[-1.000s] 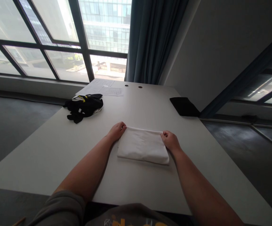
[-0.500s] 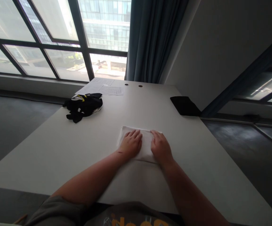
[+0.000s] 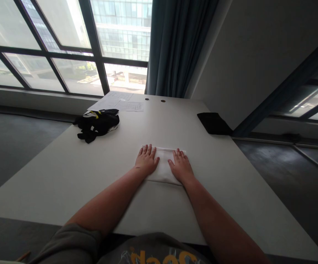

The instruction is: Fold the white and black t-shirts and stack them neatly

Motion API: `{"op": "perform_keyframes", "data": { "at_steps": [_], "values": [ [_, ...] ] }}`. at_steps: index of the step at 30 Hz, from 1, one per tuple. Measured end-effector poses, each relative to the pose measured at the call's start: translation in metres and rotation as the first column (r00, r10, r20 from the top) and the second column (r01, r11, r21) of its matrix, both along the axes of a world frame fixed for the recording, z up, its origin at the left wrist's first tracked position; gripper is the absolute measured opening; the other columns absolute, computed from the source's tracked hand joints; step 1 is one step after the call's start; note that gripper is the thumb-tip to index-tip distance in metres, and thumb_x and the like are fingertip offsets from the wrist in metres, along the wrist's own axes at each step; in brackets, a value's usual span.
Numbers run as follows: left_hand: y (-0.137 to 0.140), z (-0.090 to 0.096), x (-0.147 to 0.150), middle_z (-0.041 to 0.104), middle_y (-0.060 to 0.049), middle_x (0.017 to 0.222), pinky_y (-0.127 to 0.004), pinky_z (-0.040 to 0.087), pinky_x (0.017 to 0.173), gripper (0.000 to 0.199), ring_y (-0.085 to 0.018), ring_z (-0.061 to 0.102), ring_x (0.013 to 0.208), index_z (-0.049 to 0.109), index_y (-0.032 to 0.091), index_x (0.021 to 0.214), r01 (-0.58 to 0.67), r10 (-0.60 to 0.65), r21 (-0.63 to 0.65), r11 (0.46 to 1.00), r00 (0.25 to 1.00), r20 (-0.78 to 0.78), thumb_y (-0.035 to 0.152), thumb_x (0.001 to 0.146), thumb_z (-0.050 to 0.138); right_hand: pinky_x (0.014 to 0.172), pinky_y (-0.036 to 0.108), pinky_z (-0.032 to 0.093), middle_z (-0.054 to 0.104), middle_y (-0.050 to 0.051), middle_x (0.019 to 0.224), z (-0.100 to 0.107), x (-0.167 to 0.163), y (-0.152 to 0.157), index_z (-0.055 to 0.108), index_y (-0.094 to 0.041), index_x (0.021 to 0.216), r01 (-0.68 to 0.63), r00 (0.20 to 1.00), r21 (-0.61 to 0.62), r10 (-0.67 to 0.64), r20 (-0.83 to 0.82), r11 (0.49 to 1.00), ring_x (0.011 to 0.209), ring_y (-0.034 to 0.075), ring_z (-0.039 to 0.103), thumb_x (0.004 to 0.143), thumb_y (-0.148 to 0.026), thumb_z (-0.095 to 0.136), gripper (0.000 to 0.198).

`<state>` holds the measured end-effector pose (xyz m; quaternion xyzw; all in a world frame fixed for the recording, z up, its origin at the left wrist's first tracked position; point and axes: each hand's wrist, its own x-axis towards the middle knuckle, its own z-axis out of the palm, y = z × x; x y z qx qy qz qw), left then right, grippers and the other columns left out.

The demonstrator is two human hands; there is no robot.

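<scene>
Head view: folded white cloth rectangle (image 3: 163,168) lies flat on white table (image 3: 65,176), near-centre. Left hand (image 3: 147,161) released, palm flat, fingers spread on cloth's left half. Right hand (image 3: 180,166) same on right half; neither grasps. Judgement: to press well, keep even downward pressure, palms sweeping outward from middle, edges aligned. Black crumpled garment (image 3: 97,124) far left, black flat pad (image 3: 213,123) far right, well apart.

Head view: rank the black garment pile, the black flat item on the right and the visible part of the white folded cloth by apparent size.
1. Black garment pile.
2. Black flat item.
3. White folded cloth, largely hidden beneath the left hand and right hand.
The first two look close, so their order is unsure.
</scene>
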<state>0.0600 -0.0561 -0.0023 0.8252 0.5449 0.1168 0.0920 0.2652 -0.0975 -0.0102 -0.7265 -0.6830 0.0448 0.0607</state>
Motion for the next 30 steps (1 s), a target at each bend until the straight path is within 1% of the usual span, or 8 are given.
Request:
{"op": "perform_keyframes", "data": {
  "at_steps": [5,9,13,18,21,24,27,30],
  "values": [
    [0.016,0.002,-0.001,0.020,-0.013,0.175,-0.059,0.017,0.131,0.072,-0.033,0.014,0.163,0.033,0.014,0.165,-0.064,0.065,-0.078,0.995,0.998,0.006,0.051,0.103,0.032,0.129,0.049,0.013,0.017,0.020,0.173,0.000,0.002,0.010,0.030,-0.006,0.166,0.081,0.996,0.005,-0.081,0.021,0.997,0.161,0.034,0.017,0.108,-0.050,0.036,0.073],
    [0.027,0.003,0.000,0.019,-0.013,0.175,-0.059,0.018,0.130,0.070,-0.032,0.013,0.164,0.033,0.015,0.165,-0.090,0.093,-0.095,0.991,0.995,0.023,0.049,0.104,0.031,0.129,0.047,0.014,0.016,0.021,0.173,0.002,0.000,0.024,0.028,-0.006,0.167,0.099,0.995,-0.007,-0.099,0.019,0.995,0.161,0.033,0.017,0.108,-0.051,0.036,0.074],
    [0.035,-0.001,-0.001,0.017,-0.015,0.175,-0.057,0.016,0.131,0.069,-0.032,0.013,0.164,0.032,0.012,0.165,-0.115,0.119,-0.102,0.988,0.992,0.033,0.045,0.104,0.030,0.129,0.052,0.012,0.015,0.019,0.174,0.002,0.002,0.038,0.025,-0.007,0.167,0.154,0.988,-0.023,-0.154,0.010,0.988,0.161,0.031,0.015,0.108,-0.053,0.033,0.076],
    [0.046,-0.005,-0.010,0.016,-0.019,0.174,-0.054,0.019,0.131,0.070,-0.035,0.017,0.162,0.030,0.009,0.165,-0.188,0.195,-0.104,0.977,0.979,0.063,0.042,0.103,0.032,0.130,0.053,0.011,0.014,0.022,0.173,0.001,0.011,0.052,0.023,0.001,0.166,0.260,0.965,-0.043,-0.260,-0.010,0.965,0.161,0.031,0.017,0.107,-0.054,0.032,0.081],
    [0.052,-0.006,-0.018,0.020,-0.022,0.173,-0.053,0.016,0.132,0.071,-0.035,0.019,0.162,0.027,0.006,0.165,-0.266,0.275,-0.141,0.954,0.960,0.049,0.042,0.103,0.031,0.130,0.052,0.010,0.015,0.024,0.172,0.001,0.016,0.057,0.024,0.004,0.165,0.251,0.967,-0.047,-0.252,-0.026,0.967,0.160,0.031,0.019,0.107,-0.052,0.034,0.081],
    [0.054,-0.007,-0.023,0.024,-0.022,0.172,-0.053,0.014,0.133,0.071,-0.034,0.019,0.162,0.027,0.004,0.164,-0.307,0.313,-0.133,0.942,0.950,0.021,0.042,0.104,0.028,0.130,0.052,0.011,0.020,0.025,0.171,-0.001,0.020,0.059,0.027,0.004,0.164,0.218,0.975,-0.040,-0.220,-0.041,0.975,0.160,0.031,0.022,0.107,-0.046,0.035,0.076],
    [0.054,-0.008,-0.025,0.026,-0.022,0.172,-0.052,0.016,0.133,0.071,-0.034,0.021,0.162,0.029,0.003,0.163,-0.305,0.308,-0.116,0.945,0.951,0.012,0.043,0.105,0.027,0.130,0.052,0.014,0.025,0.027,0.169,-0.005,0.027,0.059,0.031,0.005,0.162,0.186,0.980,-0.013,-0.186,-0.075,0.982,0.159,0.031,0.024,0.107,-0.041,0.038,0.072],
    [0.055,-0.008,-0.026,0.029,-0.020,0.171,-0.051,0.017,0.133,0.068,-0.033,0.023,0.161,0.031,0.003,0.162,-0.260,0.266,-0.115,0.959,0.963,0.038,0.040,0.105,0.029,0.128,0.045,0.024,0.031,0.027,0.167,-0.011,0.036,0.061,0.039,0.004,0.159,0.150,0.975,0.035,-0.142,-0.172,0.988,0.156,0.032,0.031,0.105,-0.038,0.044,0.069]
  ]
}}
